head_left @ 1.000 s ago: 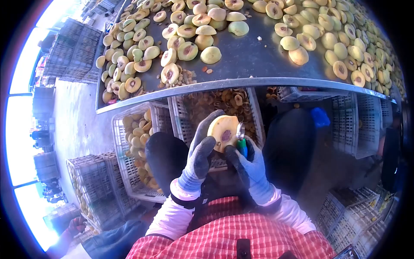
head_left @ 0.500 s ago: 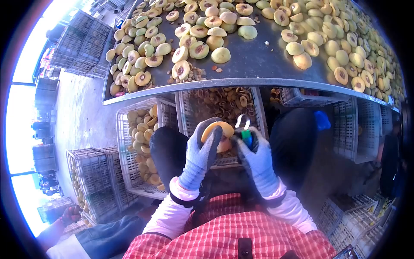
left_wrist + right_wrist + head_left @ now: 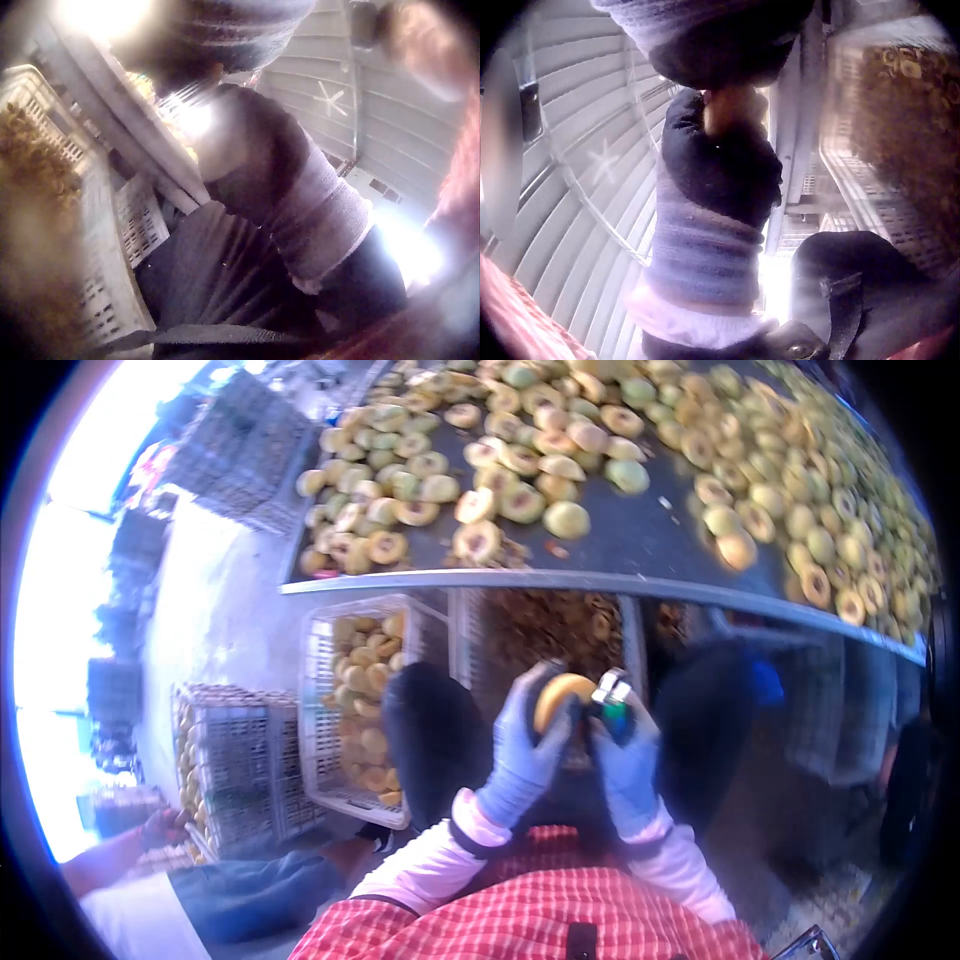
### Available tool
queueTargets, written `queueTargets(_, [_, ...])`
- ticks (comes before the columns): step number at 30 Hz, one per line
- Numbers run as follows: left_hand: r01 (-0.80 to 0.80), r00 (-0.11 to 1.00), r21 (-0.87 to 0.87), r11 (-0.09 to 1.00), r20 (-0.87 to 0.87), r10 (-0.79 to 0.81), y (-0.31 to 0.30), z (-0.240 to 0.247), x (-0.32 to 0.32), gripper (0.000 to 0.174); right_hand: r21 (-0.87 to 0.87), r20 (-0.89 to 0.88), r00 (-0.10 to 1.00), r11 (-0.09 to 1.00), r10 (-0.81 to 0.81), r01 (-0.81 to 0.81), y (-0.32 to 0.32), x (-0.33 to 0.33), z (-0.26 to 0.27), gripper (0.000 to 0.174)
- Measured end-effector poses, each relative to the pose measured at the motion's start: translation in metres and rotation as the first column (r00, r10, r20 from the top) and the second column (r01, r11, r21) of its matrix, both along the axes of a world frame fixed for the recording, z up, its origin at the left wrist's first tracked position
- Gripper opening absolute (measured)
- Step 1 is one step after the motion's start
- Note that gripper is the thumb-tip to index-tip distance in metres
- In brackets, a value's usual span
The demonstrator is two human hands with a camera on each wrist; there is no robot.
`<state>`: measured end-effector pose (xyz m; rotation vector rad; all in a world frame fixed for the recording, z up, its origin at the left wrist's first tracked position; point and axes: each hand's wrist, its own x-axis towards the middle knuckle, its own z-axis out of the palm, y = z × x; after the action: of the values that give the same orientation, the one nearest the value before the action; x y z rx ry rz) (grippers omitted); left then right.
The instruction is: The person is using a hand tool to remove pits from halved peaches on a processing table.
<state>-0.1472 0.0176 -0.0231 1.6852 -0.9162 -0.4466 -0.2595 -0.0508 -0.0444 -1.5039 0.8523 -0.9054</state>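
Observation:
In the head view the gloved left hand (image 3: pixel 528 745) grips a yellow fruit half (image 3: pixel 560 702), tilted so that its rounded side shows. Close on its right, the gloved right hand (image 3: pixel 628 765) holds a small tool with a green handle (image 3: pixel 617 718) and a bright metal end (image 3: pixel 611 686). Whether metal and fruit touch cannot be told. The right wrist view shows the left hand (image 3: pixel 712 184) with blurred fruit (image 3: pixel 730 111) at its fingers, below the right hand (image 3: pixel 720 41). Glare and the gloves hide the tool in the left wrist view.
Fruit halves cover much of the metal-edged table (image 3: pixel 640 586). Below it, a crate (image 3: pixel 320 720) of fruit halves stands left of another holding brown scraps (image 3: pixel 545 630). Stacked crates (image 3: pixel 235 770) and another person's arm (image 3: pixel 110 860) are at the left; the wearer's knees flank the hands.
The head view has shifted, so table and crates appear farther right. The fruit half has turned from cut face showing to rounded side showing, and the tool is closer to it than half a second ago.

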Motion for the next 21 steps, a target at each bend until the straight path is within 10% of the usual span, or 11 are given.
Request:
queueTargets(2, [0.020,1.000,-0.056,0.998,-0.013,-0.021,0.001,-0.007,0.001,0.044,0.178,-0.042,0.999,0.984,-0.006,0.013,-0.002,-0.003,-0.009,0.023])
queueTargets(10, [-0.015,1.000,0.076,0.997,0.024,0.013,0.009,-0.014,-0.013,0.048,-0.061,-0.133,0.990,0.998,-0.044,0.036,0.003,0.000,0.002,0.021])
queueTargets(12, [0.052,0.971,-0.025,0.998,-0.231,-0.056,0.009,-0.022,-0.012,0.041,-0.055,-0.023,0.999,0.998,0.041,-0.042,0.014,0.006,0.002,0.018])
queueTargets(16, [-0.098,0.879,-0.164,0.981,-0.477,0.008,0.004,-0.022,0.004,0.034,0.051,0.037,0.994,0.993,0.105,-0.107,0.016,0.011,0.025,0.011])
queueTargets(18, [-0.149,0.914,-0.141,0.979,-0.396,0.083,0.003,-0.003,0.024,0.033,0.443,0.369,0.929,0.871,0.041,-0.214,0.013,0.009,0.033,0.007])
queueTargets(21, [-0.136,0.902,-0.185,0.973,-0.429,0.044,0.007,0.015,0.032,0.043,0.054,-0.015,0.985,0.983,0.175,-0.173,0.011,0.003,0.033,0.011])
